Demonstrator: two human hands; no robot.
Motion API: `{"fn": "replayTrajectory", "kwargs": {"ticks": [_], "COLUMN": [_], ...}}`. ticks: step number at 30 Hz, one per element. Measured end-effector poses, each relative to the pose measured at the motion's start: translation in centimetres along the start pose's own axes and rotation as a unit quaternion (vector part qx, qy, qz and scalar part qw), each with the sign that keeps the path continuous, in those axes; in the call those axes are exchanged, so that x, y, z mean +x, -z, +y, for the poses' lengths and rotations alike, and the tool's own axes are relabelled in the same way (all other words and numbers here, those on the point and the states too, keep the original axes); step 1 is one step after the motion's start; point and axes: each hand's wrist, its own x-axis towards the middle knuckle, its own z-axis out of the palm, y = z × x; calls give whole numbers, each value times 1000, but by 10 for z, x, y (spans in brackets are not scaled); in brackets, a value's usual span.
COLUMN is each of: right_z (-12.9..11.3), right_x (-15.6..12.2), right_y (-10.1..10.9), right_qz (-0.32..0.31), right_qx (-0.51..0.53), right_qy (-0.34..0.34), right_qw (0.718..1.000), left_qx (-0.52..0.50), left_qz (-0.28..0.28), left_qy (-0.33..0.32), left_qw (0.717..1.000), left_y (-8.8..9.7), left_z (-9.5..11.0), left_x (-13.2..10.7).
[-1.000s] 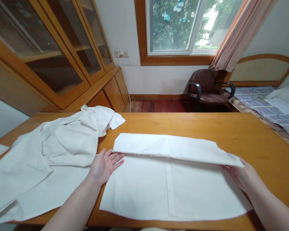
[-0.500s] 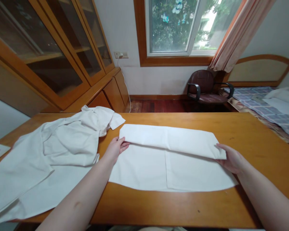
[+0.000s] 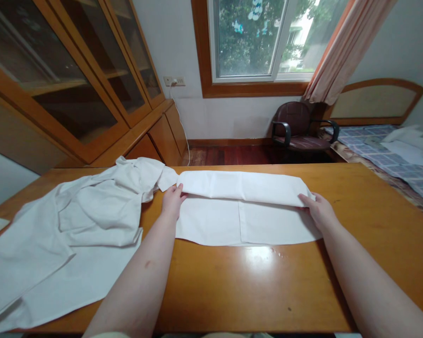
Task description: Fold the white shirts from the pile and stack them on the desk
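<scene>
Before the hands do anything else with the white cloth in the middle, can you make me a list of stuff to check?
1. Is the left grip on the left end of the folded white cloth? Ok, thumb on top.
2. Is the right grip on the right end? Ok, thumb on top too.
3. Does the near edge lie on the table? Ok.
4. Is the folded-over strip smooth? Not ok: small creases show.
5. Is the rumpled cloth apart from it? Cannot tell; they meet in this view.
6. Are the layers underneath neat? Cannot tell; hidden.
</scene>
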Motion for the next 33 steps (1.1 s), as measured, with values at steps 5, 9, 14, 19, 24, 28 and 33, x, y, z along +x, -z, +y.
{"fn": "replayTrajectory", "kwargs": {"ticks": [5,9,14,19,24,28,33], "right_z": [-3,-18,-34,-37,-36,-44,-50], "right_x": [2,-4,-17,-20,-16,-17,-23], "right_y": [1,5,21,29,26,31,42], "right_qz": [30,0,-84,-148,-119,-124,-136], "right_qx": [105,125,74,44,78,104,108], "right_qy": [-12,-42,-108,-145,-140,-113,-144], "right_qw": [994,991,988,977,980,980,974], "left_qx": [-52,-44,-76,-44,-74,-88,-92], "left_qz": [-28,-15,-75,-107,-131,-156,-197], "left_qy": [2,12,92,135,127,161,170], "left_qw": [998,999,990,984,980,971,961], "left_y": [6,9,12,9,6,12,30], "left_z": [-1,5,15,26,49,67,65], "left_x": [0,-2,-3,-12,-24,-28,-33]}}
